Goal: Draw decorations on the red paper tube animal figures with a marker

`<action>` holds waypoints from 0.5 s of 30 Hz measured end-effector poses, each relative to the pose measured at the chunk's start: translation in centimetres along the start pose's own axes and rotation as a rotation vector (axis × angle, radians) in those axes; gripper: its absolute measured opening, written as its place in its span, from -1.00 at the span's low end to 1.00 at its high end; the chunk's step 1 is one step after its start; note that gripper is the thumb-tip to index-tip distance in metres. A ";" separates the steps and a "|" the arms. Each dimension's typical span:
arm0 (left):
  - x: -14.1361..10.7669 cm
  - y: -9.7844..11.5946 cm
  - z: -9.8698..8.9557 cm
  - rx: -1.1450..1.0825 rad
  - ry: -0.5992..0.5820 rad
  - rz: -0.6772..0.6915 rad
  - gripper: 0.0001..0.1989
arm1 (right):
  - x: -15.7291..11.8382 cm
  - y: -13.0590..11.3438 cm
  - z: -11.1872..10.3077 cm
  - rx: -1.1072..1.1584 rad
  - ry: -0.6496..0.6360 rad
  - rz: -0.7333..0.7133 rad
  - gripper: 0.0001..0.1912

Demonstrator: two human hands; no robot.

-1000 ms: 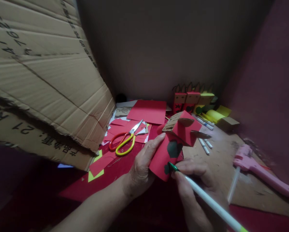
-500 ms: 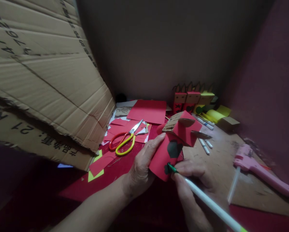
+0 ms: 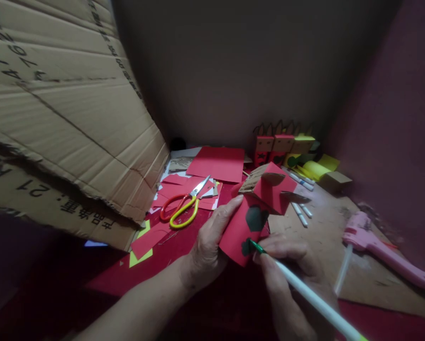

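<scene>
A red paper tube figure (image 3: 234, 232) with a boxy red head and cardboard ears lies tilted in my left hand (image 3: 212, 234), the thumb along its upper side. Dark shapes mark its body: a hexagon (image 3: 255, 219) and, lower down, a smaller blotchy shape (image 3: 246, 247). My right hand (image 3: 290, 270) pinches a white marker (image 3: 308, 298) with a green tip. That tip is at the right edge of the smaller shape; whether it touches the paper I cannot tell. The palm side of my left hand is hidden behind the tube.
Scissors (image 3: 186, 206) lie left on red paper scraps. A red sheet (image 3: 217, 163) is behind them. Similar finished-looking figures (image 3: 283, 144), a yellow paper tube (image 3: 317, 170) and several markers (image 3: 301, 213) are back right. A pink glue gun (image 3: 372, 239) rests right. Large cardboard (image 3: 74, 109) rises left.
The marker and my right hand have shifted slightly to the right, from over the smaller dark shape to its right edge. My left hand and the figure have hardly moved.
</scene>
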State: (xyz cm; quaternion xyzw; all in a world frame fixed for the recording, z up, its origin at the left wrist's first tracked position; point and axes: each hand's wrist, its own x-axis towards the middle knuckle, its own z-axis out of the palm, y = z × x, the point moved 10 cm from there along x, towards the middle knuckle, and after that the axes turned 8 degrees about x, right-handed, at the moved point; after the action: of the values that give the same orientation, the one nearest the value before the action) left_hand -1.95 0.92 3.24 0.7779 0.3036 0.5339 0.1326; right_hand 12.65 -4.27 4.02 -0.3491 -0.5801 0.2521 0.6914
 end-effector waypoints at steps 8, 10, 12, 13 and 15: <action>0.0 0.1 -0.1 0.009 0.016 0.018 -0.30 | 0.1 0.2 -0.1 -0.052 0.005 0.016 -0.88; 0.0 0.3 -0.1 0.031 0.012 0.022 -0.29 | 0.1 0.2 -0.2 -0.059 0.012 0.014 -0.88; 0.0 0.4 -0.1 0.041 0.003 0.026 -0.29 | 0.0 0.3 -0.2 -0.057 0.006 0.017 -0.89; 0.1 0.4 -0.1 0.039 0.008 0.024 -0.30 | 0.0 0.3 -0.2 -0.056 0.005 0.019 -0.89; 0.1 0.3 -0.2 0.032 0.017 0.015 -0.31 | -0.1 0.3 -0.1 -0.052 -0.007 0.021 -0.89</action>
State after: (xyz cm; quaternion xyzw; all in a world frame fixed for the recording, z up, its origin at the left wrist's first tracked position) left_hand -2.03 0.72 3.57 0.7775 0.3074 0.5367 0.1138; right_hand 12.76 -4.15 3.68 -0.3719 -0.5852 0.2452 0.6776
